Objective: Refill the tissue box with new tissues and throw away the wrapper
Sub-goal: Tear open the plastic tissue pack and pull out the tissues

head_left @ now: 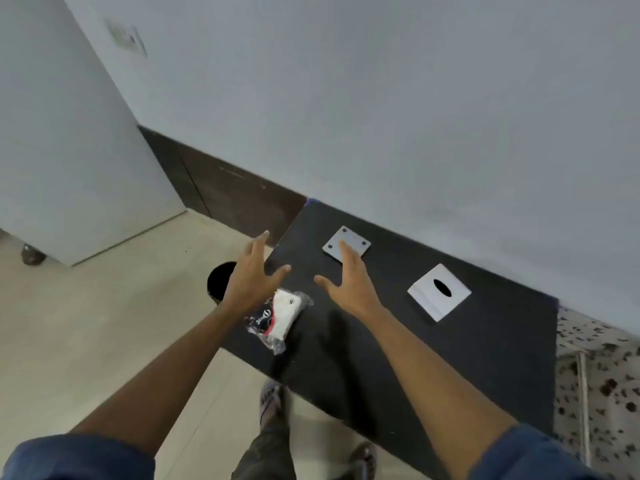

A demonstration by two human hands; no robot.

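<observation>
Tissue box [439, 292], white with a dark oval slot on top, sits on the black table [450, 358] near the wall, at the right. Going left to right: a round black bin [219, 277] stands on the floor just beside the table's left edge. Left hand [250, 284] hovers spread wide, holding nothing, above the wrapped tissue pack [277, 317], which lies at the table's left edge. Right hand [349, 282] is likewise spread wide and empty, fingertips overlapping a white square plate [349, 239] with four dark holes.
</observation>
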